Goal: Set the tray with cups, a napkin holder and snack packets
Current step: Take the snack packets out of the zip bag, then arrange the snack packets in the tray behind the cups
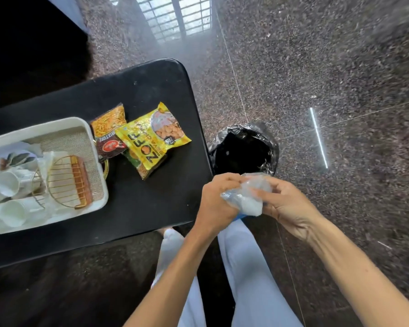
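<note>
A white tray (57,125) lies on the black table (147,95) at the left. Inside it are several white paper cups (10,185) on their sides and a gold wire napkin holder (69,182), tipped over. Right of the tray lie snack packets: a dark red and orange mixture packet (109,131), with a yellow nut packet (151,135) over a green one (137,161). Off the table's right edge, my left hand (215,201) and my right hand (283,204) both grip a crumpled clear plastic wrapper (243,197), just in front of the bin.
A small bin lined with a black bag (243,149) stands on the speckled stone floor (316,67) right of the table. My legs in pale trousers (246,267) are below the hands. A dark chair or seat (33,43) fills the upper left.
</note>
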Demonstrator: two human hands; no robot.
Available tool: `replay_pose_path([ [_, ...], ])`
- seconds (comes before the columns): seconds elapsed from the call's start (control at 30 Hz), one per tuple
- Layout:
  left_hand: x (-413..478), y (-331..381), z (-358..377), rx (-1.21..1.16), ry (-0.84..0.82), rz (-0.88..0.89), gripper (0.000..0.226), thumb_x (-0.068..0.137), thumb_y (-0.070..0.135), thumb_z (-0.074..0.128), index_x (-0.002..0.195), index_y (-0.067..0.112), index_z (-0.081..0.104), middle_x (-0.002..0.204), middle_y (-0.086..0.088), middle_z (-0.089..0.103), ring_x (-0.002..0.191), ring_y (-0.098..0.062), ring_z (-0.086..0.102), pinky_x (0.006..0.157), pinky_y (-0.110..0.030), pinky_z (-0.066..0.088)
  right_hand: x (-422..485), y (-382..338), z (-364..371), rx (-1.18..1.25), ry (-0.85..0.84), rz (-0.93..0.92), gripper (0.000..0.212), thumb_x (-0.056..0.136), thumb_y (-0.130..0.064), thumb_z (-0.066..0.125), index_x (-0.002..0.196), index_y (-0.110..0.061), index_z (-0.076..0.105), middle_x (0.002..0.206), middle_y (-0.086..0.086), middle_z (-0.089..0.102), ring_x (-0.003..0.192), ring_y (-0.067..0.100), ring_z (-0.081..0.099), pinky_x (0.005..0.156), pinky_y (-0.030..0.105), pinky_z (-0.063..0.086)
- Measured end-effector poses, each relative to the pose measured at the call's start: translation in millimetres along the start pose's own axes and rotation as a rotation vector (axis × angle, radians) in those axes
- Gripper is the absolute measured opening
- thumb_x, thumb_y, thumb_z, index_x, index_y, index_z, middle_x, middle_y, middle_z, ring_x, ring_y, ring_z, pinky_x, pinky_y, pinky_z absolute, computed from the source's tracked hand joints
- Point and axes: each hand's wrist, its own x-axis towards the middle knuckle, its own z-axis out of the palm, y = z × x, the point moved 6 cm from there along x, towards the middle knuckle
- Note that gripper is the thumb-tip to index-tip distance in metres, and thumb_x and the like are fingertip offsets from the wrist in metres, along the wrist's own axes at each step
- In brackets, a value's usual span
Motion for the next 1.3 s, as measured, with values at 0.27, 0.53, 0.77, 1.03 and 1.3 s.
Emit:
replay_pose_path([
  [0.27, -16.0, -26.9, 8.1, -0.277, 0.288, -0.297, 0.057, 0.088, -0.005, 0.071, 0.124, 0.039, 0.062, 0.147, 0.000, 0.058, 0.138, -0.015, 0.054, 0.114, -0.037, 0.048, 73.6, -24.3, -21.6, -0.651, 0.250, -0.204, 0.017, 0.086, -0.026, 0.077, 0.092, -0.010, 0.074, 0.088, 0.015, 0.073, 0.077, 0.035, 0.065, 0.069, 0.047, 0.055],
  [0.53, -58.0, -49.3, -21.4, -0.367, 0.348, -0.422, 0.037, 0.093, -0.004, 0.067, 0.095, 0.030, 0.080, 0.098, 0.000, 0.081, 0.096, -0.019, 0.077, 0.087, -0.031, 0.060, 146.9, 32.0, -56.2, -0.639, 0.721, -0.074, 0.038, 0.097, -0.024, 0.061, 0.129, -0.003, 0.060, 0.129, 0.025, 0.062, 0.123, 0.039, 0.053, 0.097, 0.033, 0.030],
  [0.77, -78.6, -74.5, -46.8, -0.401, 0.399, -0.490, 0.028, 0.095, -0.007, 0.061, 0.100, 0.015, 0.077, 0.094, -0.002, 0.082, 0.088, -0.018, 0.078, 0.079, -0.025, 0.061, 167.3, 57.0, -57.0, -0.504, 0.780, 0.018, 0.056, 0.100, -0.027, 0.056, 0.152, -0.019, 0.038, 0.153, 0.018, 0.041, 0.143, 0.036, 0.030, 0.114, 0.044, 0.028],
  [1.03, -86.2, -72.8, -86.9, -0.416, 0.454, -0.441, 0.028, 0.098, -0.002, 0.059, 0.103, 0.019, 0.077, 0.098, 0.000, 0.081, 0.090, -0.017, 0.077, 0.080, -0.025, 0.061, 139.9, 18.9, -14.6, -0.711, 0.742, -0.168, 0.035, 0.094, -0.016, 0.063, 0.127, -0.007, 0.064, 0.135, 0.022, 0.054, 0.128, 0.034, 0.049, 0.112, 0.038, 0.035],
  [1.3, -126.0, -69.8, -138.6, -0.481, 0.501, -0.402, 0.026, 0.098, -0.002, 0.059, 0.103, 0.017, 0.076, 0.097, 0.000, 0.081, 0.092, -0.019, 0.077, 0.081, -0.029, 0.060, 58.8, -73.1, 137.7, -0.784, 0.430, -0.734, 0.013, 0.094, -0.023, 0.062, 0.099, -0.028, 0.073, 0.100, -0.009, 0.071, 0.089, 0.001, 0.067, 0.076, 0.012, 0.049],
])
